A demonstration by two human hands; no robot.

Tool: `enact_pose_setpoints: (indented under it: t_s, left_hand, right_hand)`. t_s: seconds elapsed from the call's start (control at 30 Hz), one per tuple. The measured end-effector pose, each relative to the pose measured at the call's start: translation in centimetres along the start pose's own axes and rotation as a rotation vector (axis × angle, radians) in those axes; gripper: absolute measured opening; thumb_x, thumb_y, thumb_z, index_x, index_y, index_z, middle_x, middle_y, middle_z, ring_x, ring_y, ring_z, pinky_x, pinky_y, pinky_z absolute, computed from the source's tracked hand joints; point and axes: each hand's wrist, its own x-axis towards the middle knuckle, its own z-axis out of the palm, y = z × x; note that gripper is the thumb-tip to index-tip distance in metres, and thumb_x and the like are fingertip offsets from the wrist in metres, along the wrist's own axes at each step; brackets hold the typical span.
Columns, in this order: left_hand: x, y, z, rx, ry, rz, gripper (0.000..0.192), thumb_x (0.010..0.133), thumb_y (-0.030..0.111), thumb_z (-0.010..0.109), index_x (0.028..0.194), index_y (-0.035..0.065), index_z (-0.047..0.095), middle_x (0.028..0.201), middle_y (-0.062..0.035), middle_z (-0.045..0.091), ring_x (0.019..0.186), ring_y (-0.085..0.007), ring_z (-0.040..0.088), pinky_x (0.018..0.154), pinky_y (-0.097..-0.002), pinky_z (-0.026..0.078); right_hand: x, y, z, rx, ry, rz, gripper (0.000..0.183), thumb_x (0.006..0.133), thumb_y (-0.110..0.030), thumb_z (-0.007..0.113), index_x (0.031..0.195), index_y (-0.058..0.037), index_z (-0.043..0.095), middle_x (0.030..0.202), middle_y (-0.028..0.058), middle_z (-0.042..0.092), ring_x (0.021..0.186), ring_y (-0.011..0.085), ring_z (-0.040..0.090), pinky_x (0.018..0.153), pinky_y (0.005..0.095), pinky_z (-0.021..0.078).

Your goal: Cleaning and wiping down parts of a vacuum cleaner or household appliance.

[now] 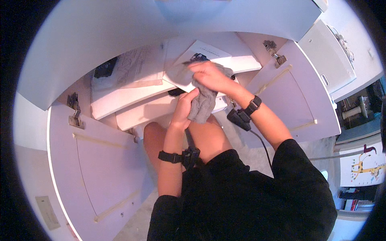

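My left hand (184,107) grips the lower edge of a crumpled grey cloth (204,102) in front of the cabinet's shelves, the thumb on top. My right hand (206,73) is closed on the upper part of the same cloth, part of which is blurred. Behind the hands, a white printed booklet or box (211,49) with a dark picture lies on the upper shelf (135,98). A clear plastic packet (135,67) lies on the left of that shelf, near a black item (105,67). Another black object (176,92) shows just behind my left hand.
Two cabinet doors with metal hinges stand open, the left door (105,168) and the right door (289,99). A pale countertop or cabinet top (144,21) overhangs the shelves. A black cable (264,147) runs from the right wrist strap. Further right is a giraffe picture (360,168).
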Motion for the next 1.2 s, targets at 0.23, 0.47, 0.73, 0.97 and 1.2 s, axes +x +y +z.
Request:
enact_pose_setpoints:
  t_s: [0.23, 0.47, 0.73, 0.97, 1.2]
  left_hand:
    - [0.0, -0.8, 2.4, 0.046, 0.106, 0.015, 0.033, 0.093, 0.025, 0.049, 0.114, 0.0021, 0.060, 0.104, -0.0078, 0.066, 0.090, -0.0174, 0.064, 0.080, -0.0314, 0.051]
    - [0.5, -1.5, 1.3, -0.050, 0.002, 0.096, 0.038, 0.093, 0.028, 0.047, 0.120, 0.0024, 0.057, 0.115, -0.0080, 0.063, 0.100, -0.0171, 0.062, 0.088, -0.0316, 0.048]
    - [-0.4, -0.7, 3.6, -0.063, 0.127, 0.155, 0.040, 0.094, 0.032, 0.049, 0.119, 0.0012, 0.056, 0.113, -0.0083, 0.062, 0.103, -0.0179, 0.060, 0.089, -0.0331, 0.047]
    - [0.4, 0.6, 2.0, 0.007, 0.129, 0.154, 0.039, 0.096, 0.031, 0.049, 0.112, -0.0027, 0.059, 0.109, -0.0084, 0.062, 0.097, -0.0151, 0.059, 0.085, -0.0278, 0.045]
    - [0.1, 1.1, 3.0, 0.128, 0.182, 0.168, 0.042, 0.097, 0.033, 0.048, 0.110, -0.0049, 0.059, 0.111, -0.0075, 0.061, 0.098, -0.0150, 0.057, 0.086, -0.0283, 0.044]
  right_hand:
    - [0.5, 2.8, -1.7, -0.682, 0.099, 0.347, 0.060, 0.088, -0.047, 0.039, 0.119, 0.0025, 0.053, 0.131, 0.0245, 0.047, 0.129, 0.0390, 0.035, 0.107, 0.0459, 0.0267]
    - [2.5, 2.0, -1.5, -0.708, 0.146, 0.534, 0.076, 0.082, -0.061, 0.040, 0.131, -0.0030, 0.048, 0.141, 0.0189, 0.041, 0.134, 0.0344, 0.033, 0.110, 0.0475, 0.0225]
    - [2.1, 2.6, -2.5, -0.566, 0.284, 0.432, 0.056, 0.082, -0.045, 0.046, 0.101, 0.0047, 0.062, 0.113, 0.0261, 0.059, 0.110, 0.0368, 0.054, 0.096, 0.0431, 0.0413]
    - [0.1, 2.6, -1.3, -0.700, 0.629, 0.439, 0.035, 0.082, -0.029, 0.050, 0.083, 0.0044, 0.063, 0.089, 0.0235, 0.065, 0.083, 0.0400, 0.062, 0.076, 0.0464, 0.0501]
    - [-8.0, 1.4, 0.3, -0.009, 1.176, 0.460, 0.024, 0.090, -0.016, 0.048, 0.077, 0.0042, 0.052, 0.070, 0.0166, 0.055, 0.066, 0.0261, 0.053, 0.064, 0.0437, 0.0414]
